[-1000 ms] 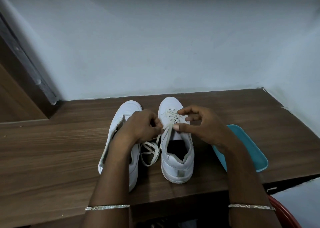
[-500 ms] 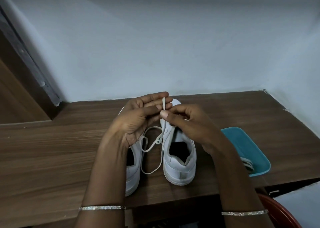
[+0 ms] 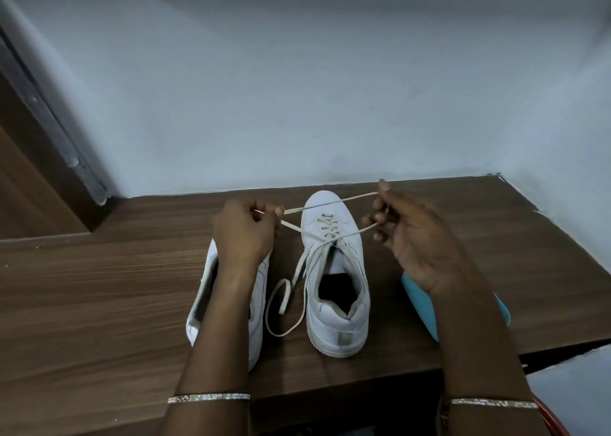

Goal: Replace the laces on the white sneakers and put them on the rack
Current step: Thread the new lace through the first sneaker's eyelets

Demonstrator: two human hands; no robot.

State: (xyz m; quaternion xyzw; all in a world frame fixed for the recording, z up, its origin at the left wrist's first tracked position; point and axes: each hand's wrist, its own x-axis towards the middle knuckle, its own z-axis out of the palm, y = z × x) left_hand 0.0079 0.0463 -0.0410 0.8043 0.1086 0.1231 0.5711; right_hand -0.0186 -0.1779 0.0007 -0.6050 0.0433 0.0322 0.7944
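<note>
Lace [image 3: 330,201] drawn taut above the toe of the laced sneaker [image 3: 335,323], threaded through the eyelets nearest the toe, slack end looped on the table [image 3: 99,287] between the two shoes. Pinched at one side between thumb and fingertips of the left hand [image 3: 243,237], at the other between thumb and forefinger of the right hand [image 3: 416,240], with the other right fingers loosely curled around a second strand. Second sneaker [image 3: 258,329] just beside, partly under the left forearm. Teal tray [image 3: 418,300] under the right wrist, near the table edge. Thin bangles [image 3: 209,397] on both wrists. Pale wall [image 3: 297,88] behind.
</note>
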